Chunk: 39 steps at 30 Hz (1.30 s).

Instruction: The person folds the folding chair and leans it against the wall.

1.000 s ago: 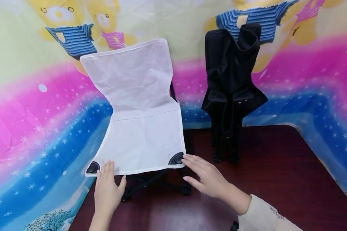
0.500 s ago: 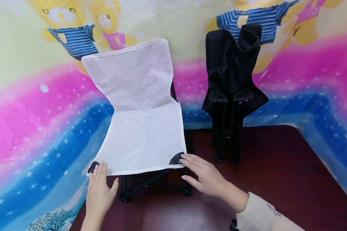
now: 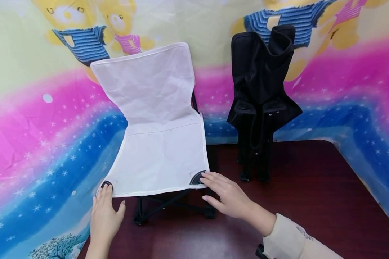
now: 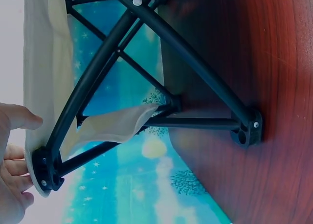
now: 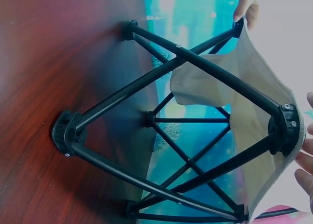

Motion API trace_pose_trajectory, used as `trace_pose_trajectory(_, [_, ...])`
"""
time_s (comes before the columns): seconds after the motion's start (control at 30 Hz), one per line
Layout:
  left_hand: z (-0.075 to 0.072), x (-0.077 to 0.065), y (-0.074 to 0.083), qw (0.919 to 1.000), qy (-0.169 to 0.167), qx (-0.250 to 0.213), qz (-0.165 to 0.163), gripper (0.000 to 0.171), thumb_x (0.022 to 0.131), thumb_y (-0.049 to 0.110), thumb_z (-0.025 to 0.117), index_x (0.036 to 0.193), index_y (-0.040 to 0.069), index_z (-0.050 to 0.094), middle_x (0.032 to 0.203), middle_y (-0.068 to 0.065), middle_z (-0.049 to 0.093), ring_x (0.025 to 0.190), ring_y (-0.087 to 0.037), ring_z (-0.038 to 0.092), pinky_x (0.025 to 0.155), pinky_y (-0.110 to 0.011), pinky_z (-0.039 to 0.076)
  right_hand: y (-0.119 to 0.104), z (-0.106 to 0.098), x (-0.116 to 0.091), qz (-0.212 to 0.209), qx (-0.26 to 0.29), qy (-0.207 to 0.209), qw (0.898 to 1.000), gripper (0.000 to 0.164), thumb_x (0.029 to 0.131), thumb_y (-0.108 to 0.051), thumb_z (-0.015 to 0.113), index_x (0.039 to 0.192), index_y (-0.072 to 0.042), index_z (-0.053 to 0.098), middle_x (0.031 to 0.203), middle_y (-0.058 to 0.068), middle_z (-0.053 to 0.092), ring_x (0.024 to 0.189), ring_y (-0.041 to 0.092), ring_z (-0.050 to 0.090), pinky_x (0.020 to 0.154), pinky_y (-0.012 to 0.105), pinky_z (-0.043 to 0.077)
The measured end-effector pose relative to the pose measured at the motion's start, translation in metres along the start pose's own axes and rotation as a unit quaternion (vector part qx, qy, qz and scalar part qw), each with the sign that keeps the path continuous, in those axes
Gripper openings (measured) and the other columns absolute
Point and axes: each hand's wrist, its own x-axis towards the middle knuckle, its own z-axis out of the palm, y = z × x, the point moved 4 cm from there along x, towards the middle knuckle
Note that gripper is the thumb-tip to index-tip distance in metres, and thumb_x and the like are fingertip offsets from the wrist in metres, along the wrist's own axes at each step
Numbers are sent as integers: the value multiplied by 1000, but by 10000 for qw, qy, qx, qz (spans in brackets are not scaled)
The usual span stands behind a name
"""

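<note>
Loosely spread left grip [image 3: 104,217] and right grip [image 3: 228,196], at front corners of white chair [image 3: 163,154], sleeve lettering [image 3: 304,233] (illegible)

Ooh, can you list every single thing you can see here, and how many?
white folding chair: one, white, unfolded on the table
chair frame: one, black, under the white seat
fabric flap: one, cream, under the seat
corner patches: two, black, seat's front corners
folded chair: one, black, standing right of the white one
table: one, dark red-brown, under both chairs
backdrop: one, pink, blue and cream with printed bears, behind the chairs
sleeve: one, beige, right arm
left hand: one, bare, at the seat's front left corner
right hand: one, bare, at the front right corner
</note>
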Motion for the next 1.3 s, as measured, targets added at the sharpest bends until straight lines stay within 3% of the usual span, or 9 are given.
trace_pose_trajectory(0.5, [4,8,-16,9990,-208,-197,-338,63,77,9,57,128,-13,27,133,-30,23,126,-37,8,102,-44,2,3,8,5,-269,57,25,9996,41,76,-18,65,112,0,56,117,12,53,111,22,45,91,33,37])
trace_pose_trajectory(0.7, [4,9,-21,9991,-62,-286,-317,56,79,6,53,127,-12,31,132,-28,26,126,-36,12,102,-45,6,4,10,6,-475,142,143,9987,41,71,-9,68,110,0,57,115,11,53,109,23,47,89,32,39])
trace_pose_trajectory(0.83, [7,9,-26,9979,383,-365,-362,50,79,2,52,125,-10,38,131,-24,32,126,-32,19,100,-46,16,5,11,6,-500,123,162,9985,42,68,-3,68,108,-1,58,114,11,55,107,22,49,89,29,39])
trace_pose_trajectory(0.97, [9,7,-30,9931,1045,-463,-254,45,76,-3,53,120,-7,45,127,-21,40,123,-29,27,95,-48,26,7,13,6,-482,150,227,9985,41,66,1,67,106,-1,59,112,10,56,106,21,50,89,28,39])
trace_pose_trajectory(1.1, [13,7,-34,9832,1747,-522,88,42,73,-9,53,115,-6,51,122,-18,46,119,-26,35,91,-47,32,7,14,5,-467,144,374,9981,40,66,4,66,105,-1,60,110,10,57,105,22,51,88,28,39])
trace_pose_trajectory(1.3, [17,6,-40,9636,2552,-609,510,43,69,-19,52,110,-5,56,116,-16,52,114,-26,42,94,-38,32,7,18,4,-430,19,542,9976,37,68,4,64,104,-2,61,109,11,58,104,21,52,87,28,40])
